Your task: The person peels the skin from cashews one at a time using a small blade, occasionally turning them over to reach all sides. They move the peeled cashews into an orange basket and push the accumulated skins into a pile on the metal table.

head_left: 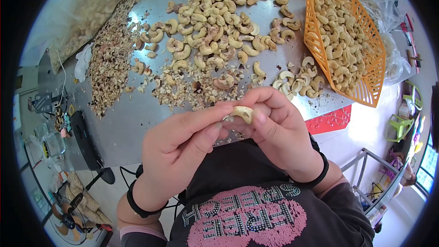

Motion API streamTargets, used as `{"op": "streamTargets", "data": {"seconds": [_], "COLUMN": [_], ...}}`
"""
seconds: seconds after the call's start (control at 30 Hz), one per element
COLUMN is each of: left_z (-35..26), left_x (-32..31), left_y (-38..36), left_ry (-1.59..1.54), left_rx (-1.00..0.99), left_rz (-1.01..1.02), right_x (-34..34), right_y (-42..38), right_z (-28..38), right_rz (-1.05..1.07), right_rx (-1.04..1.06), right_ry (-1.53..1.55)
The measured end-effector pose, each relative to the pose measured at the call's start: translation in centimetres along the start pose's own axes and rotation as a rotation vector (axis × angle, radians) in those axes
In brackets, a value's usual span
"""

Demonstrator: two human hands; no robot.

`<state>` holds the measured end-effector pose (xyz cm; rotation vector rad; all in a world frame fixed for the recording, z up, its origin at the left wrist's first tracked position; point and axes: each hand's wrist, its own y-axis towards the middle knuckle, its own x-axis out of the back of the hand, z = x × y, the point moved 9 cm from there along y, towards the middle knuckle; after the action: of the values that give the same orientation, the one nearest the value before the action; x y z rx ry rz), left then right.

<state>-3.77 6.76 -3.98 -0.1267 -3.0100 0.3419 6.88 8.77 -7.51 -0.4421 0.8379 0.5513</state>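
Observation:
Between both hands, close to my chest at the table's near edge, is a pale cashew nut (243,114) with a darker spot on its side. My right hand (280,126) pinches it between thumb and forefinger. My left hand (185,135) is closed, its thumb and fingertips pressed together at the nut's left end with a small pale flake there. Just beyond my fingers lie crumbled bits of skin and nut (176,92). Farther back spreads a loose pile of cashews (206,27), some with brown skin patches. Several paler cashews (299,82) sit right of my right hand.
An orange slatted basket (376,71) full of cashews stands at the right. A heap of skin crumbs (109,66) covers the left, beside a clear plastic bag (75,25) of nuts. A red board (330,120) shows at the near right edge of the metal table (123,137).

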Motion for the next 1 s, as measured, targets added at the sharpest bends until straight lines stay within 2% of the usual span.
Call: {"op": "streamTargets", "data": {"seconds": [0.03,0.2,0.43,0.63,0.7,0.73,0.8,0.9,0.93,1.0], "left_z": [0.1,-0.3,-0.4,-1.3,-2.7,-2.6,-3.3,-3.5,-3.6,-2.8], "left_x": [0.0,-0.6,-1.2,-1.2,-1.5,-1.5,-1.7,-1.4,-1.3,-0.8], "left_y": [0.0,-0.2,-0.2,-0.2,-0.3,-0.3,-0.7,-1.0,-1.0,-0.4], "left_ry": [0.000,0.072,0.078,0.181,0.376,0.375,0.493,0.529,0.529,0.335], "left_rx": [0.000,-0.120,-0.114,-0.255,-0.370,-0.370,-0.495,-0.555,-0.555,-0.379], "left_rz": [0.000,-0.028,-0.024,0.003,0.021,0.023,-0.024,-0.078,-0.078,-0.031], "right_x": [0.0,0.3,0.4,0.0,-0.1,0.0,-0.1,-0.4,-0.5,-0.5], "right_y": [0.1,0.0,-0.2,-0.5,-0.7,-0.8,-0.8,-0.8,-0.8,-0.8], "right_z": [0.0,0.1,0.3,1.2,1.3,1.4,1.4,1.6,1.6,1.7], "right_rz": [-0.007,-0.084,-0.093,-0.064,-0.094,-0.124,-0.102,-0.083,-0.087,-0.094], "right_rx": [-0.001,-0.005,0.033,0.127,0.130,0.132,0.165,0.201,0.205,0.175], "right_ry": [0.094,0.022,-0.056,-0.096,-0.146,-0.196,-0.196,-0.197,-0.198,-0.198]}}
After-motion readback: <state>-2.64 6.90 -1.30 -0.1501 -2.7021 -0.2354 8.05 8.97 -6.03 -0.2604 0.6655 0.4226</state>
